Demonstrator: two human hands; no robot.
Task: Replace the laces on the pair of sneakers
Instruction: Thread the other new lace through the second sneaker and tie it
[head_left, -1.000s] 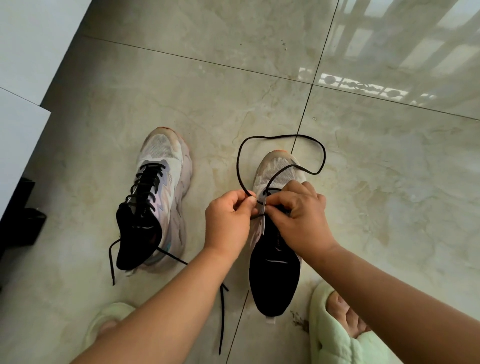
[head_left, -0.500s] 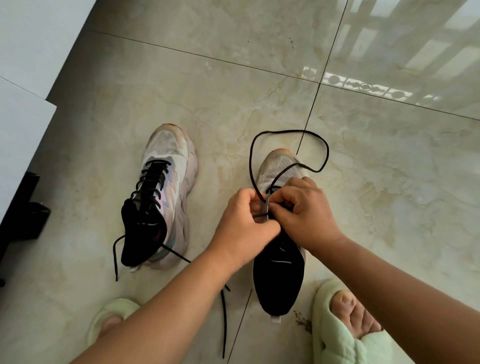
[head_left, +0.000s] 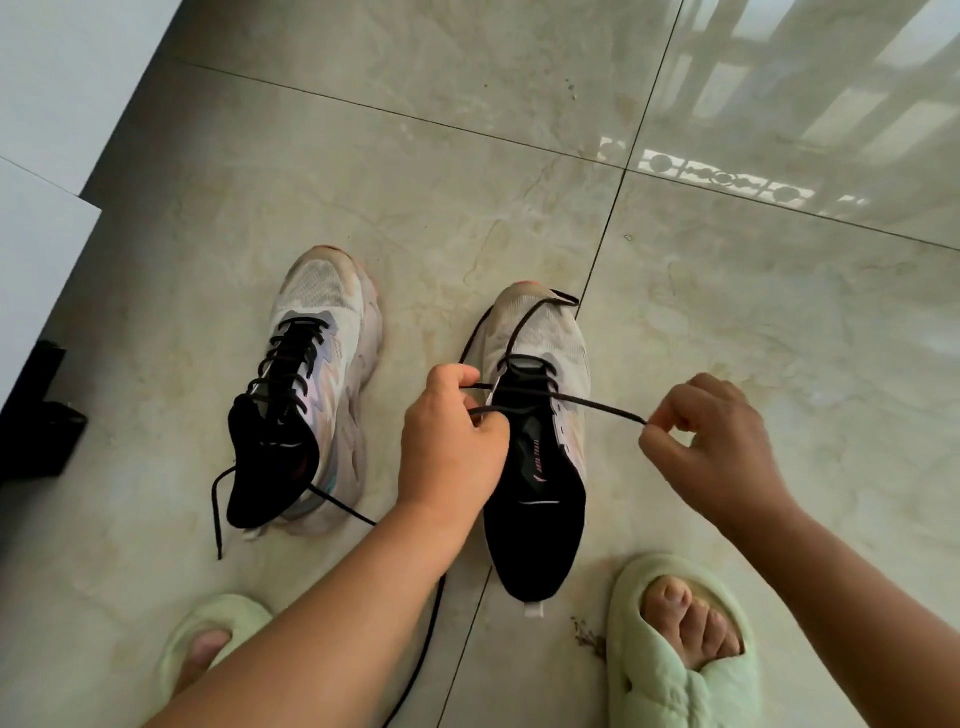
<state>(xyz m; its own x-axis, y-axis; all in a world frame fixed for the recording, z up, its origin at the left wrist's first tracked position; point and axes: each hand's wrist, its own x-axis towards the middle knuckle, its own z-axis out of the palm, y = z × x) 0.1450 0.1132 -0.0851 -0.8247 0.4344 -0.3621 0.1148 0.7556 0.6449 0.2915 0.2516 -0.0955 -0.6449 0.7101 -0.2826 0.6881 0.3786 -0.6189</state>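
— Where's the lace?
— The thin black shoelace crosses the white mesh sneaker with the black collar, on the floor before you. Your left hand grips one strand, your right hand pinches the tip.
— The other shoe?
— The matching laced sneaker stands left, on the glossy beige tiles

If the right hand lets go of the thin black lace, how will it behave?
Probably floppy: the thin black lace runs straight only where the right hand and left hand pull it, and its loop lies limp over the white mesh sneaker. Likely light.
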